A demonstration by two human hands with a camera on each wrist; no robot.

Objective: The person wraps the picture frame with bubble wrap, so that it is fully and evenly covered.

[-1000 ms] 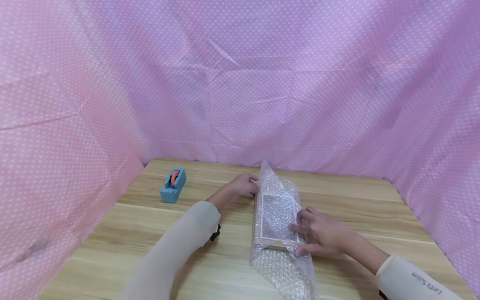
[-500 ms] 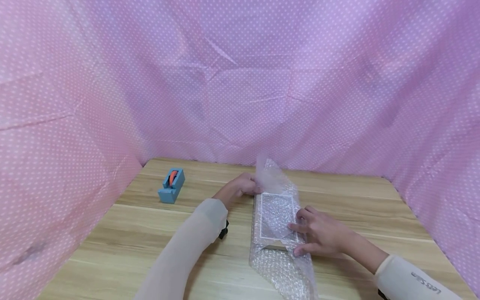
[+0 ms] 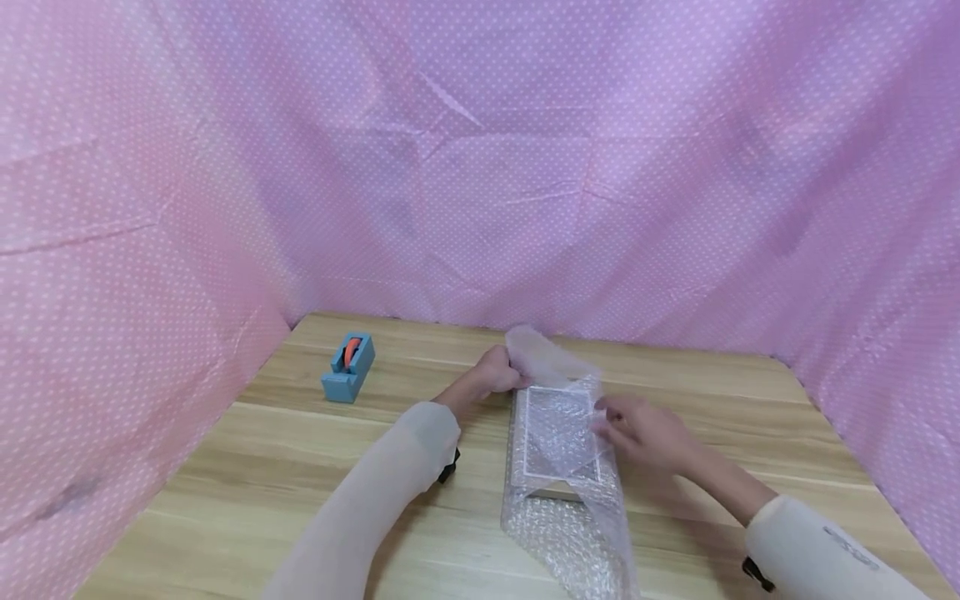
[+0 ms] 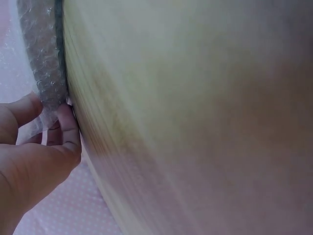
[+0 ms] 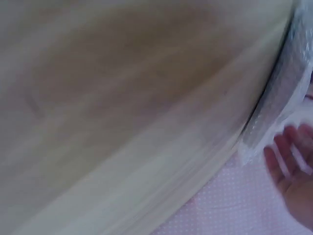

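The box [image 3: 558,437] lies in bubble wrap [image 3: 566,533] on the bench [image 3: 720,400], right of centre in the lower frame, its long axis running up the picture between both hands. The left hand [image 3: 495,372], nearer the wrap's raised upper flap [image 3: 543,354], pinches wrap at the box's upper left; the right hand [image 3: 648,429], fingers loosely bent, gripping nothing, is beside its right edge.

Across the upper frame, pink-to-lilac cloth [image 3: 480,192] is patterned with white dots. Below, the tabletop [image 3: 285,475] is streaked light brown. Left of centre, the tape dispenser [image 3: 341,387] is coloured blue (its roll [image 3: 351,351] is orange). Bubble wrap [image 3: 558,533], lower centre, is flecked silvery-white.
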